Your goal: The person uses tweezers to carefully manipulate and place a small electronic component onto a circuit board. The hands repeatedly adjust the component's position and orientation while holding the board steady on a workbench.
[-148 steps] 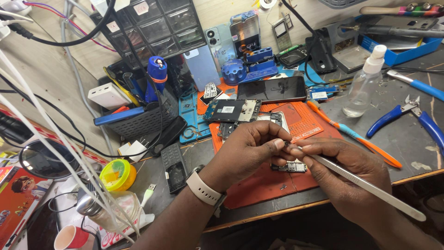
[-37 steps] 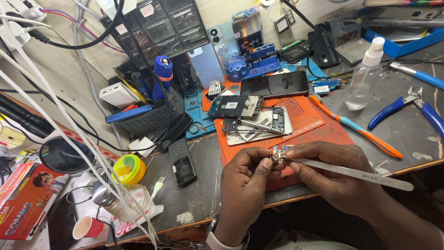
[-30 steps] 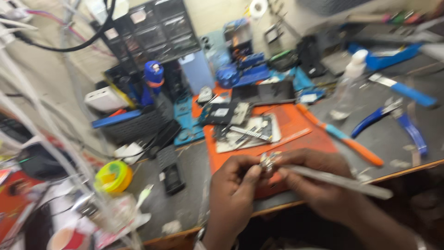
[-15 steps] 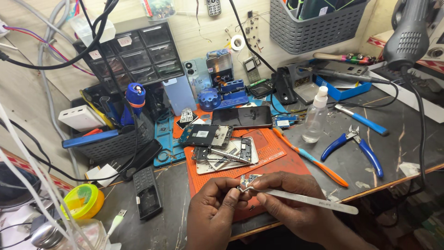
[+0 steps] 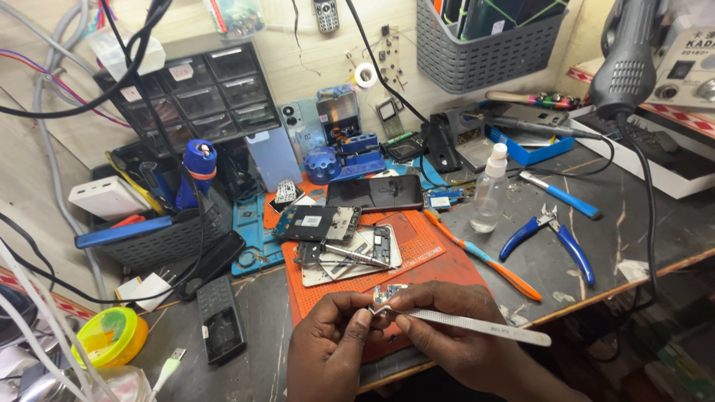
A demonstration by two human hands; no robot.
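Left hand (image 5: pixel 328 342) pinching a small circuit board (image 5: pixel 387 292) above the orange mat (image 5: pixel 439 260) on the desk (image 5: pixel 633 223); right hand (image 5: pixel 454 335) gripping steel tweezers (image 5: pixel 477 325), tips on board. Likely light, stiff, fragile (bare edges look the safest hold).

On the work mat (image 5: pixel 417 257) lies the opened phone (image 5: pixel 350 253), another phone (image 5: pixel 375 193) behind it. Right of the mat: toothbrush (image 5: pixel 484 257), spray bottle (image 5: pixel 490 190), pliers (image 5: pixel 550 234). Left of the mat: keypad phone (image 5: pixel 221 318), tape roll (image 5: pixel 112 336).
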